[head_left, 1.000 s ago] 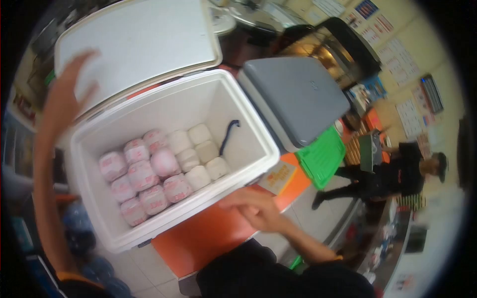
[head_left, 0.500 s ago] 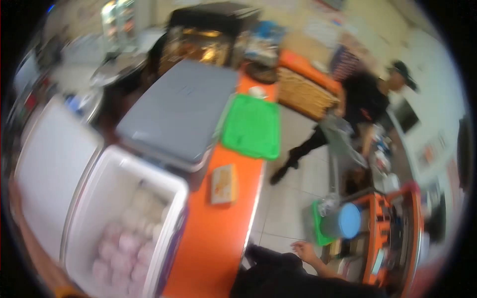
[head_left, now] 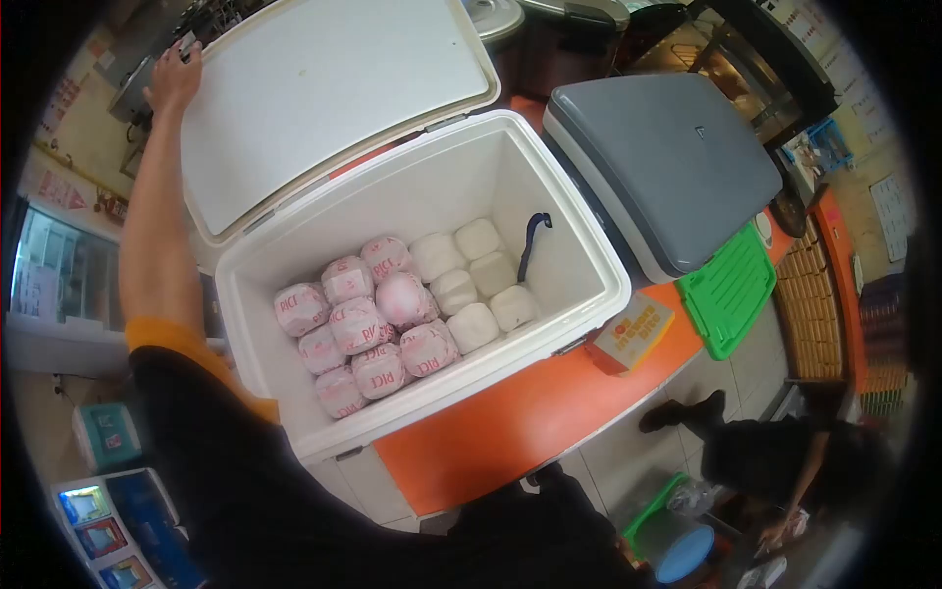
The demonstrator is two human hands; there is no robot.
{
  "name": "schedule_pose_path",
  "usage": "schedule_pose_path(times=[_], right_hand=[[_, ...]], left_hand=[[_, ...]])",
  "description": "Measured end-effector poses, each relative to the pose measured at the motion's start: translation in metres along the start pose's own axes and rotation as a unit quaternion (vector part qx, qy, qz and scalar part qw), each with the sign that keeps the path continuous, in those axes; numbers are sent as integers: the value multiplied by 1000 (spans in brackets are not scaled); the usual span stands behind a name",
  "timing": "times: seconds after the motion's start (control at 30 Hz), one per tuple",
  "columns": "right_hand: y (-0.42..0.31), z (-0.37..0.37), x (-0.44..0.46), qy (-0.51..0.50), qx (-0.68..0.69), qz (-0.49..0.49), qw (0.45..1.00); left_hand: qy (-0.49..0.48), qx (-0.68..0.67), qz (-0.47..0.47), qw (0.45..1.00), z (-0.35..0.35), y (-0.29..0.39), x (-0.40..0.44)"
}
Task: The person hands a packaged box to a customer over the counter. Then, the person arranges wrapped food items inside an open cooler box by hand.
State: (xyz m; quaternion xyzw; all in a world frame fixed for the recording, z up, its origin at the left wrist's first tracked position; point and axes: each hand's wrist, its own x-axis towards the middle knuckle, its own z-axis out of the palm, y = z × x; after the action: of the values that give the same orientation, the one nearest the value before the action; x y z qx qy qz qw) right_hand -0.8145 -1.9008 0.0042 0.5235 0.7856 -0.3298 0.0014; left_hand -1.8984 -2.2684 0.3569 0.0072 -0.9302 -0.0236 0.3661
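Observation:
A white cooler (head_left: 432, 412) stands with its lid (head_left: 334, 98) raised at the back. Inside are several round bundles in paper printed "RICE" (head_left: 360, 325) at the left and several plain white wrapped bundles (head_left: 474, 327) at the right. A dark blue strap (head_left: 531, 245) hangs against the inner right wall. My left hand (head_left: 175, 80) is at the lid's upper left edge, its fingers apart. Low in the view my right hand (head_left: 633, 556) shows only in small part beside my dark clothing, near a grey bucket; its fingers are mostly hidden.
On the orange counter (head_left: 491, 432) lie a yellow-white box (head_left: 636, 332) and a green lid (head_left: 728, 294), beside a closed grey-lidded cooler (head_left: 667, 167). A lit display oven (head_left: 736, 69) stands behind. A co-worker in black (head_left: 785, 461) is at the right, near the bucket (head_left: 684, 552).
The view swung right, then back to the cooler. My left arm now reaches up to the lid's outer edge. My right hand has moved from the cooler's front down to the lower edge.

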Motion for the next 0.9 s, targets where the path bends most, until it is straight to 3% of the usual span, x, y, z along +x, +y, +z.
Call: schedule_pose_path(times=[0.17, 0.27, 0.4, 0.5, 0.57, 0.63, 0.7, 0.77, 0.8, 0.87, 0.9], right_hand=[[-10, 1, -17, 11, -24, 33, 999], [-9, 3, -16, -5, -22, 66, 998], [2, 23, 5, -27, 74, 104, 991], [-83, 2, 43, -19, -25, 94, 995], [-124, -5, 66, 27, 18, 78, 996], [-128, 4, 89, 25, 59, 28, 998], [-136, 13, 116, 15, 99, 21, 995], [-132, 24, 141, 4, 94, -34, 995], [-132, 31, 152, 5, 127, -36, 991], [-133, 41, 173, 11, 166, -42, 985], [-133, 42, 181, -9, 145, -44, 988]], left_hand=[[-64, 11, 27, 997, 1, -13, 8], [-177, -15, 63, 982, 25, -26, 21], [-107, -21, 172, 979, 7, -12, 17], [-42, -19, 202, 978, -48, -7, 5], [-7, -32, 201, 979, -87, -11, -3], [25, -127, 198, 972, -112, -29, -12], [67, -101, 256, 959, -182, -9, -52], [5, -130, 92, 987, -260, 33, -116], [13, -134, 94, 986, -277, 32, -135], [222, -7, 358, 907, -301, 15, -177], [166, -5, 307, 937, -316, 9, -208]])
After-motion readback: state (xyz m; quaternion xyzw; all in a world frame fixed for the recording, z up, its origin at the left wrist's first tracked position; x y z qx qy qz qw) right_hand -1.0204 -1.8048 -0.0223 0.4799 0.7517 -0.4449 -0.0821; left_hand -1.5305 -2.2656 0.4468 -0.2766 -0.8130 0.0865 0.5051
